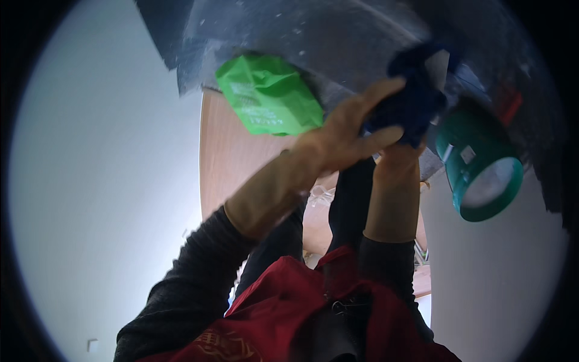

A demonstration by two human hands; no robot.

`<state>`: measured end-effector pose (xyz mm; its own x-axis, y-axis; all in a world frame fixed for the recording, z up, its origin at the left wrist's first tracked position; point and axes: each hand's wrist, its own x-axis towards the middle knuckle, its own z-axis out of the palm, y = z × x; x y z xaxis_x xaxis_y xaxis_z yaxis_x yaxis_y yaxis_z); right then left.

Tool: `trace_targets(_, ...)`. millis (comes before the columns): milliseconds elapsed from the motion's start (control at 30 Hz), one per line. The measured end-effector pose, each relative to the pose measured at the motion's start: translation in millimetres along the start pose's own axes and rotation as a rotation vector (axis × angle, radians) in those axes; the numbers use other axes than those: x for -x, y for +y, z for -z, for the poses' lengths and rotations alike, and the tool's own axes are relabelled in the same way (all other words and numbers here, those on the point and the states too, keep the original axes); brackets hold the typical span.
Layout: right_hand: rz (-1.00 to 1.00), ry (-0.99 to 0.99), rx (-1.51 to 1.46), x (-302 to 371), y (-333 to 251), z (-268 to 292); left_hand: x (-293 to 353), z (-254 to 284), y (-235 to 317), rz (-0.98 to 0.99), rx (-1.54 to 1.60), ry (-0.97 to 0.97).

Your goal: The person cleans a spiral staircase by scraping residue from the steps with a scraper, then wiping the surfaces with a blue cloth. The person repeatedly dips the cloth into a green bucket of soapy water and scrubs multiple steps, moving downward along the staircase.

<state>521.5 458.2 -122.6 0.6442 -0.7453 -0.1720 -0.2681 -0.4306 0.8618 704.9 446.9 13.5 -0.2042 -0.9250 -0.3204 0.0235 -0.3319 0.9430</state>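
My left hand [356, 123], in a tan rubber glove, reaches up to the right and grips a dark blue cloth [410, 108]. Its thumb and fingers lie on either side of the bunched fabric. My right hand [398, 155] wears the same kind of glove and comes up from below into the cloth, which hides its fingers. A pale flat piece [438, 69] shows at the cloth's upper right; whether it is part of the cloth I cannot tell. Left of the hands lies a crumpled bright green plastic packet [268, 96]. A green, bucket-like container [482, 172] is just to their right.
A dark surface with a glossy, specked sheet [325, 42] spans the top. Beyond the green container is a blurred red object [511, 104]. A light wooden panel [223, 154] runs down below the packet, beside a pale wall [102, 163].
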Motion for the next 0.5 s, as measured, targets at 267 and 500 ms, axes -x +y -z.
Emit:
trace_targets(267,0.335,0.336,1.904,46.9,-33.5,31.2,240.7,64.3,-288.9,1.249,0.721,0.899)
trace_targets(500,-0.103,0.571,1.859,26.5,-54.4,12.0,189.0,59.1,-457.0,0.991,0.632,0.846)
